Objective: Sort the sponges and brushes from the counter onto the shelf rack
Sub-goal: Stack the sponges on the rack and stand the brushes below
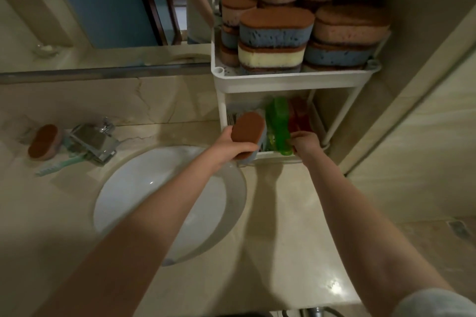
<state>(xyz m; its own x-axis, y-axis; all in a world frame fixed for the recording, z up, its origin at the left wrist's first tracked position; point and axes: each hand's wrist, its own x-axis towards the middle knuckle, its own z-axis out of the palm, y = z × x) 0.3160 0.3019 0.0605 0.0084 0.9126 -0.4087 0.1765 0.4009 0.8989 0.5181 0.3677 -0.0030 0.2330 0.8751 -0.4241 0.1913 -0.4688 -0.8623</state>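
Left hand [235, 143] grips brown-topped sponge [248, 126] at lower tier of shelf rack [283, 81]. Right hand [306, 143] grips green brush [279, 128] inside same tier.

We find the shelf rack [288, 82] on the worktop [296, 213], behind and right of the sink [159, 203]. Its upper tier holds stacked sponges [277, 33], its lower tier brushes [279, 126]; a lone sponge [42, 141] lies left of the tap [92, 141].
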